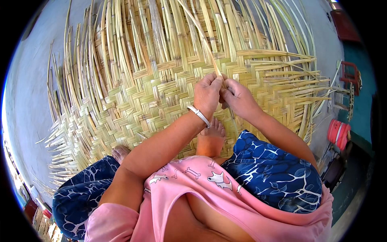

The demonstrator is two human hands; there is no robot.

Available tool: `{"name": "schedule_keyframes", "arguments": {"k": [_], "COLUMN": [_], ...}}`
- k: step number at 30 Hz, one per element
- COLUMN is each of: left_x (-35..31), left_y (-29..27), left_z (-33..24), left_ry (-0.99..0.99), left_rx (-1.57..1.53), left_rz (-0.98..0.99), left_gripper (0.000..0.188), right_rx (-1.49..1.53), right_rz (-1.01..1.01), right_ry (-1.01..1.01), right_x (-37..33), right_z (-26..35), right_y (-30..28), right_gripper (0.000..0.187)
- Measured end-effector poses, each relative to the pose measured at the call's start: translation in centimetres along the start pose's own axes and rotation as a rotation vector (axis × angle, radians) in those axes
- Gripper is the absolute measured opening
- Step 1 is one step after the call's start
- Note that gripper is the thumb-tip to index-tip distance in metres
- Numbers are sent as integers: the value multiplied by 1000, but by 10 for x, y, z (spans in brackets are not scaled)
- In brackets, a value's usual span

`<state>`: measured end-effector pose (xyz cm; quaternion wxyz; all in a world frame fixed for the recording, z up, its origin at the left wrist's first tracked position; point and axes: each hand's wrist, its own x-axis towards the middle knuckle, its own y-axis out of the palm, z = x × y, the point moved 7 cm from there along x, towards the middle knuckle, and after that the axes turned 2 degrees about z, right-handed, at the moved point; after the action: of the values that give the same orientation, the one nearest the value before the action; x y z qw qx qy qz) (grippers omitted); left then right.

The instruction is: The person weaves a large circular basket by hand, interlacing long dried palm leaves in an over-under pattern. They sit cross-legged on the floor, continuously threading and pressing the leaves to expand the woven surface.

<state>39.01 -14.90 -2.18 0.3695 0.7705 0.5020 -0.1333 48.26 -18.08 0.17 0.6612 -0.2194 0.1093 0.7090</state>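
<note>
A split cane strip (208, 48) slants up and away from my two hands over the half-woven mat. My left hand (208, 93), with a pale bangle at its wrist, pinches the strip near its lower end. Close against it, my right hand (238, 99) has its fingers closed on the same strip just below. The woven mat (161, 99) lies under both hands in a yellow-green herringbone pattern. Its loose strips (161, 32) fan out at the far side, and more loose ends (298, 86) stick out to the right. The strip's lower tip is partly hidden by my fingers.
My bare feet (213, 128) rest on the mat's near side. Grey floor (36, 68) borders the mat at the left. Off to the right stand a red bucket-like container (338, 132) and a red chair-like frame (350, 71).
</note>
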Motion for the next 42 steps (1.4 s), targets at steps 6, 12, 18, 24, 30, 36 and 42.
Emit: {"name": "schedule_keyframes", "arguments": {"k": [6,12,18,24,30,36,42], "left_x": [6,10,16,22,14,-2,4], "left_y": [-14,-37,-54,-71,-44,-20,-25], "left_z": [-20,-48,-57,-65,-38,-22,-14], "left_ry": [84,135,181,216,242,211,202], "left_rx": [-84,-120,-127,-95,128,161,106], "left_rz": [-105,-216,-254,-238,-232,-121,-180], "left_gripper": [21,21,19,19,19,20,23], "right_rx": [64,95,132,149,92,146,75], "right_rz": [96,145,230,296,131,40,50], "right_ry": [181,242,269,307,171,183,122], "right_x": [-6,-20,-29,-40,-19,6,5], "right_z": [-4,-19,-26,-36,-16,4,-1], "right_y": [-3,1,4,10,11,6,6], "right_gripper": [25,25,25,24,25,25,24]}}
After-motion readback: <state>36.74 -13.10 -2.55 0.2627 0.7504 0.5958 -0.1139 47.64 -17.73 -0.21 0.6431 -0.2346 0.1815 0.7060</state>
